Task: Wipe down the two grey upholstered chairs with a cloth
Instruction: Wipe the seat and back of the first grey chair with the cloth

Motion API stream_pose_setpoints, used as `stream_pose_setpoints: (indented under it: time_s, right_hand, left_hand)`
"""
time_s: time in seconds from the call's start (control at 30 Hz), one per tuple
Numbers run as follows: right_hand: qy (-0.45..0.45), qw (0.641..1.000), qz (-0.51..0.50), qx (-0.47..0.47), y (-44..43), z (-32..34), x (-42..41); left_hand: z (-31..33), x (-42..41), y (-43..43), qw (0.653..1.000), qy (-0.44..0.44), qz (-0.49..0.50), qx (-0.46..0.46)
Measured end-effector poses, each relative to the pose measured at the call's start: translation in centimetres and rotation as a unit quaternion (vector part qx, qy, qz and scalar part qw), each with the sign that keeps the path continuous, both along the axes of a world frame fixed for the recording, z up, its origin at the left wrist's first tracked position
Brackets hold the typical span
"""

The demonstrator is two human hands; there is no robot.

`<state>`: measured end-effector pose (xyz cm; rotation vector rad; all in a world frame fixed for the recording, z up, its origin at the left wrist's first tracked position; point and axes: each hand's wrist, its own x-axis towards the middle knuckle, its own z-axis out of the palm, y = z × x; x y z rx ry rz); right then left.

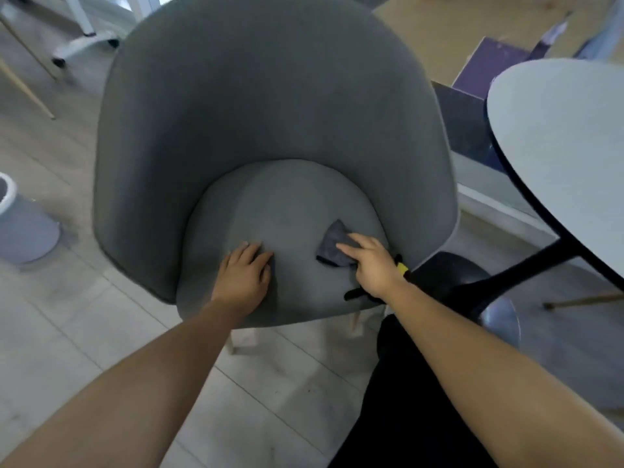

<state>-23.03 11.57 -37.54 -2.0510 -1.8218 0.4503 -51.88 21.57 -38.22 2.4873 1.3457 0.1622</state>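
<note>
Right hand presses a dark grey cloth with straight fingers onto the right side of the grey upholstered chair's seat cushion. Left hand lies flat on the cushion's front left, fingers relaxed, holding nothing.

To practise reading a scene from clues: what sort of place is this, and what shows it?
Likely a café or office lounge: a grey upholstered chair, a round table on a black pedestal beside it, and a wheeled white stand on the plank floor.
</note>
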Motion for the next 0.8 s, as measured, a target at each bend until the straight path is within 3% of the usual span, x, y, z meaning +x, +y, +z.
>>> stream_pose_setpoints:
  time_s: [0.17,0.33,0.57,0.7,0.8]
  right_hand:
    - [0.063,0.997,-0.039,-0.014,-5.1,-0.1,-10.3]
    - [0.133,0.988,0.007,-0.073,-5.8,1.7,-17.3]
    - [0.212,0.976,-0.049,-0.017,-0.9,6.7,-20.6]
    - [0.284,0.955,-0.083,0.026,3.8,9.3,-22.8]
    - [0.375,0.917,-0.130,0.043,7.4,10.1,-25.4]
  left_hand:
    - [0.9,-4.3,-5.1,0.997,0.016,-0.079,-0.003]
    - [4.3,-9.7,-6.7,0.986,0.035,-0.104,0.128]
    - [12.1,-14.8,-0.9,0.944,0.020,-0.108,0.311]
    - [16.3,-15.9,3.4,0.940,0.043,-0.072,0.330]
    - [17.5,-16.1,6.4,0.954,0.039,-0.037,0.296]
